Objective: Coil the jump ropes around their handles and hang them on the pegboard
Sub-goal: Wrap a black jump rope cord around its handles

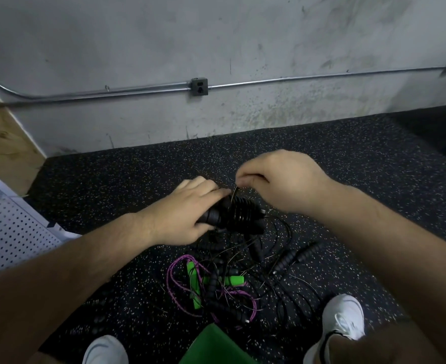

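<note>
You had two hands in view, left hand [180, 219] and right hand [277, 179], and two white shoes [344, 319]. There was one coiled black bundle [232, 214], one purple rope [174, 292], at least two green handles [233, 280], and at least four loose black handles [285, 261]; the black ropes [289, 231] were too tangled to count. You also saw one pegboard [9, 232] and one wall outlet [198, 87].

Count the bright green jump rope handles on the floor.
2. One bright green handle lies lengthwise at the tangle's left; the other green handle lies crosswise to its right. Black jump ropes cross both, so more may be hidden.
</note>
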A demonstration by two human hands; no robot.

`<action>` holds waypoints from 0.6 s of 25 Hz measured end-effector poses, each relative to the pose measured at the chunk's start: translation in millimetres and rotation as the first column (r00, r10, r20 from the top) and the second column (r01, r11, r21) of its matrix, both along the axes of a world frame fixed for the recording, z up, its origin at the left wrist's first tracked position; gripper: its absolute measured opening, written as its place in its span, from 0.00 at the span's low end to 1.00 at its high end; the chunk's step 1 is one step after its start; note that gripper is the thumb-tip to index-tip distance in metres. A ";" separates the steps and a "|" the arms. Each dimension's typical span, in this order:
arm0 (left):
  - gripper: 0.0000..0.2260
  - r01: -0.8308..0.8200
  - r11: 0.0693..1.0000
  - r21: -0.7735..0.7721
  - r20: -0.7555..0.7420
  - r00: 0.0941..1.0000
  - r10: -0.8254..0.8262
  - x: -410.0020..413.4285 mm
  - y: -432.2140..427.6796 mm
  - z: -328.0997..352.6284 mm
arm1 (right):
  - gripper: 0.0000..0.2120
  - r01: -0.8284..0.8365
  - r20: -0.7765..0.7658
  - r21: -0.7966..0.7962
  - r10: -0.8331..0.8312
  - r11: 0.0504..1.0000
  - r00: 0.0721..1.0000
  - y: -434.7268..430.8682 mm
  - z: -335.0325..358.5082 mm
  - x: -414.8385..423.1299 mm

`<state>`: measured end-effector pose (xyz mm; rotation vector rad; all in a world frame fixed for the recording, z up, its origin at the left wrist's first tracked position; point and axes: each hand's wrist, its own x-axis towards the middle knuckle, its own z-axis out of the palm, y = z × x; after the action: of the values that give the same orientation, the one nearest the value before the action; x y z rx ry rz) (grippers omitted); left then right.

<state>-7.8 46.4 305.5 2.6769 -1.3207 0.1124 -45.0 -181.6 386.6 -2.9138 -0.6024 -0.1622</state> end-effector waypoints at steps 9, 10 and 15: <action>0.30 -0.026 0.949 -0.316 -0.307 0.949 -0.076 -42.9 -16.8 34.8 | 0.14 0.186 -0.457 0.834 0.462 0.520 0.760 -35.1 -59.1 27.8; 0.30 -0.050 0.943 -0.330 -0.309 0.949 -0.058 -43.3 -16.3 36.9 | 0.13 0.222 -0.520 0.792 0.437 0.569 0.734 -31.1 -63.9 20.2; 0.34 -0.217 0.941 -0.261 -0.227 0.961 0.159 -14.2 1.2 30.8 | 0.15 0.390 -0.639 0.633 0.167 0.669 0.751 32.8 -93.7 -11.6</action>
<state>-22.1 47.7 336.3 2.4854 -0.9089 0.0448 -56.6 -148.9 292.9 -1.9696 -0.1344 0.4921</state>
